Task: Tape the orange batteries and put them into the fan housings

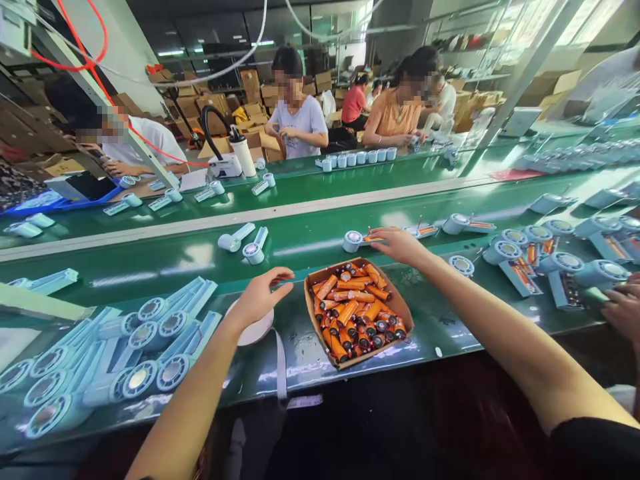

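Observation:
My left hand (263, 297) hovers over a white roll of tape (257, 331), thumb and fingers apart, with nothing in them. To the right, my right hand (397, 245) reaches onto the green belt, its fingers closed over the handle of a light blue handheld fan housing (353, 241). A bit of orange shows at that handle by my fingertips; the rest of it is hidden under the hand. Between my forearms stands an open cardboard box (311, 320) of orange cylindrical batteries (350, 303) with wires.
Light blue fan housings (145, 333) are piled at the left. More housings, several with orange batteries, lie at the right (565, 261) near another person's hand (623, 307). Two housings (254, 250) rest on the belt (300, 243). Co-workers (303, 120) sit across the line; a metal post (525, 80) slants at the right.

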### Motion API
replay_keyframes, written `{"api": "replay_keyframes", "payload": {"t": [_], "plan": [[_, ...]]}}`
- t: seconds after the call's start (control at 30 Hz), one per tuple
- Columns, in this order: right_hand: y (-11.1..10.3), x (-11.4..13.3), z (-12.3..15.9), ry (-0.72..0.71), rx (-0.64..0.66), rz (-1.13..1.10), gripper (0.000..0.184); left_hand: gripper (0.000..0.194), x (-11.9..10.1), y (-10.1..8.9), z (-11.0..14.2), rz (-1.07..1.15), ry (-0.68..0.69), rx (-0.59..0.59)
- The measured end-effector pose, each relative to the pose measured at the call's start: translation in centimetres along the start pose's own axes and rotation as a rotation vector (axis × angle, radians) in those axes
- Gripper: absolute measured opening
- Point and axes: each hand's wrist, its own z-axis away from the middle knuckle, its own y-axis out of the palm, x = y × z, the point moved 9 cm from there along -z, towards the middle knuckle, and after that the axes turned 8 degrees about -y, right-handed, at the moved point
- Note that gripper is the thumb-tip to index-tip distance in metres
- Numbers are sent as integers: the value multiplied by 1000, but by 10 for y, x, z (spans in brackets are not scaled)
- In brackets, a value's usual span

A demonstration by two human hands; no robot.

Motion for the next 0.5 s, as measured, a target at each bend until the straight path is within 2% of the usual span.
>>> {"api": "replay_keyframes", "payload": {"t": [0.07,0.13,0.2,0.23,0.27,0.33,0.43,0.5], "plan": [[-13,11,39,10,-198,-169,28,42,41,-16,45,-187,-55,7],[-24,26,82,29,-398,-405,25,48,74,-17,79,-399,-93,54],[-23,46,117,64,-470,-560,24,49,92,-11,98,-555,-100,84],[-20,58,129,82,-482,-615,23,48,93,-8,104,-607,-83,73],[-17,71,139,102,-483,-670,23,45,88,-5,107,-640,-43,39],[-6,99,148,156,-433,-816,26,42,59,-4,112,-648,107,-103],[19,153,145,187,-213,-1078,43,46,-5,-9,131,-542,373,-394],[32,195,138,120,-59,-1168,62,45,-39,-11,147,-448,506,-513]]}}
